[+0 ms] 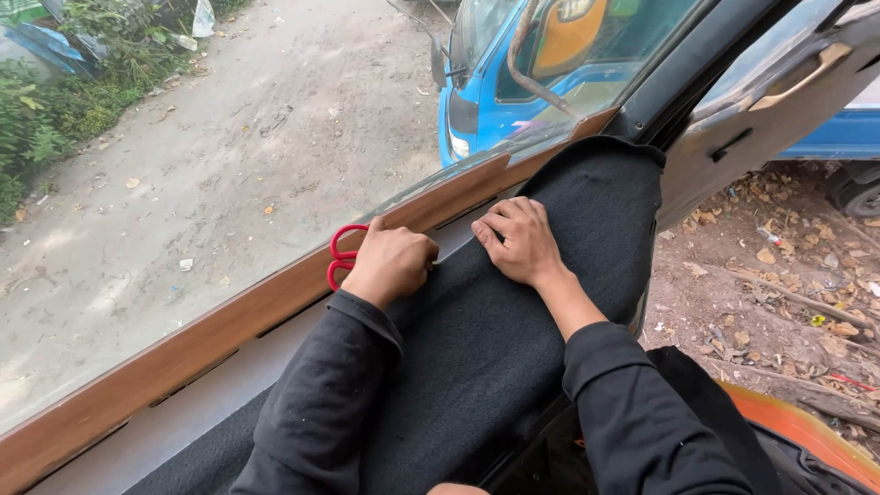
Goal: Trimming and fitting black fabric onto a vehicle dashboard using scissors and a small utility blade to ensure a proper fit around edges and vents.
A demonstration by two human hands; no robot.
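Left hand (392, 263) fisted on red scissors (341, 259), blades hidden, probably under hand; right hand (519, 240) flat on black mat (513, 339)

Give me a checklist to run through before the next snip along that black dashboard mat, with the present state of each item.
1. Scissors gripped: ok, the left hand is closed around the red handles.
2. Blades visible: not ok, they are hidden behind the left hand.
3. Mat held down: ok, the right hand lies flat on it.
4. Right fingers away from the blades: cannot tell, the two hands sit close together.
5. Mat edge against the wooden trim: cannot tell, the hands cover it.
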